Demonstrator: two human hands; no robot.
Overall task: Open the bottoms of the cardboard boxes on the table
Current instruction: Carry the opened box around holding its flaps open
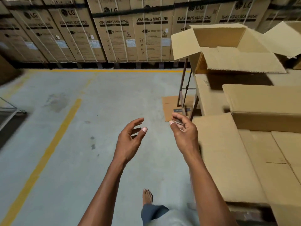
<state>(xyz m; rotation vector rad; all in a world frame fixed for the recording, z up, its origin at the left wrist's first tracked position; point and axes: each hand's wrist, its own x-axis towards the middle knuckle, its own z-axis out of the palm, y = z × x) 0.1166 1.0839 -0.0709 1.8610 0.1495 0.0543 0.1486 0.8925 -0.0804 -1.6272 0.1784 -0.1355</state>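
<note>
Head view, read from left to right. Far left: a metal frame (9,110) at the picture's edge, above a grey concrete floor (101,98) marked with yellow lines (48,144). Along the back: a row of tall washing machine cartons (117,35) bound with white strapping.

Centre: the left hand (130,141) is raised over the floor, fingers spread and loosely bent, holding nothing and touching nothing. Just beside it, the right hand (184,132) has its fingers curled toward the thumb; a thin dark edge shows at the fingertips, but whether it is a held object or the cardboard sheet (172,108) on the floor behind cannot be told. Below, a bare foot (147,196) steps forward.

Right: the cardboard boxes lie on a cardboard-covered table whose dark legs (184,88) show beneath. The far open box (228,51) has its flaps folded outward. A closed box (263,105) lies nearer, and the nearest box (244,160) lies close to the right forearm, flap seams facing up.

Handling, as a judgement: the boxes appear empty, hence light and liable to slide when pushed. Corrugated board is stiff across a panel yet creases and tears at folds. The best hold is likely along a flap's free edge near the centre seam, with the other hand steadying a wall.
</note>
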